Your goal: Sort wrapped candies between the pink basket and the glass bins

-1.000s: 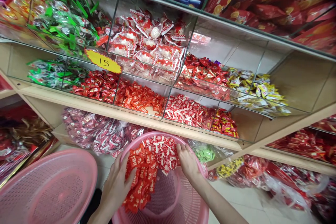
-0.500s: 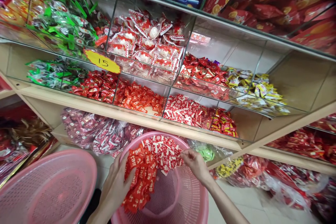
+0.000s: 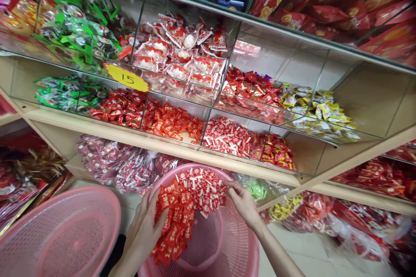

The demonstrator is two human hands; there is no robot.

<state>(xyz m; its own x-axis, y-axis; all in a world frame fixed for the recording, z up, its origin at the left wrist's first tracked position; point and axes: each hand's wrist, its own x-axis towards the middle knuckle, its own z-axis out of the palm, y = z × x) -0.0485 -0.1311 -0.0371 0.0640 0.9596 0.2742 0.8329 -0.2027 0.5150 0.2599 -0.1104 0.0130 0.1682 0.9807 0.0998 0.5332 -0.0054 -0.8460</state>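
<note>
A pink perforated basket (image 3: 227, 246) stands tilted below the shelf, holding a heap of red-and-white wrapped candies (image 3: 198, 188) and orange-red wrapped candies (image 3: 173, 225). My left hand (image 3: 144, 225) lies flat against the left side of the orange-red heap, fingers stretched out. My right hand (image 3: 242, 201) rests at the basket's right rim, its fingers pinched on candies at the edge of the red-and-white heap.
A second pink basket (image 3: 61, 233) sits at the lower left. Glass bins (image 3: 208, 125) on the wooden shelf (image 3: 136, 136) hold sorted candies; a yellow tag marked 15 (image 3: 126, 77) hangs on one. Bags of candy (image 3: 120, 164) lie under the shelf.
My right hand has lifted from lying in the red-and-white heap to its right edge, and its fingers have closed into a pinch. My left hand has stayed put.
</note>
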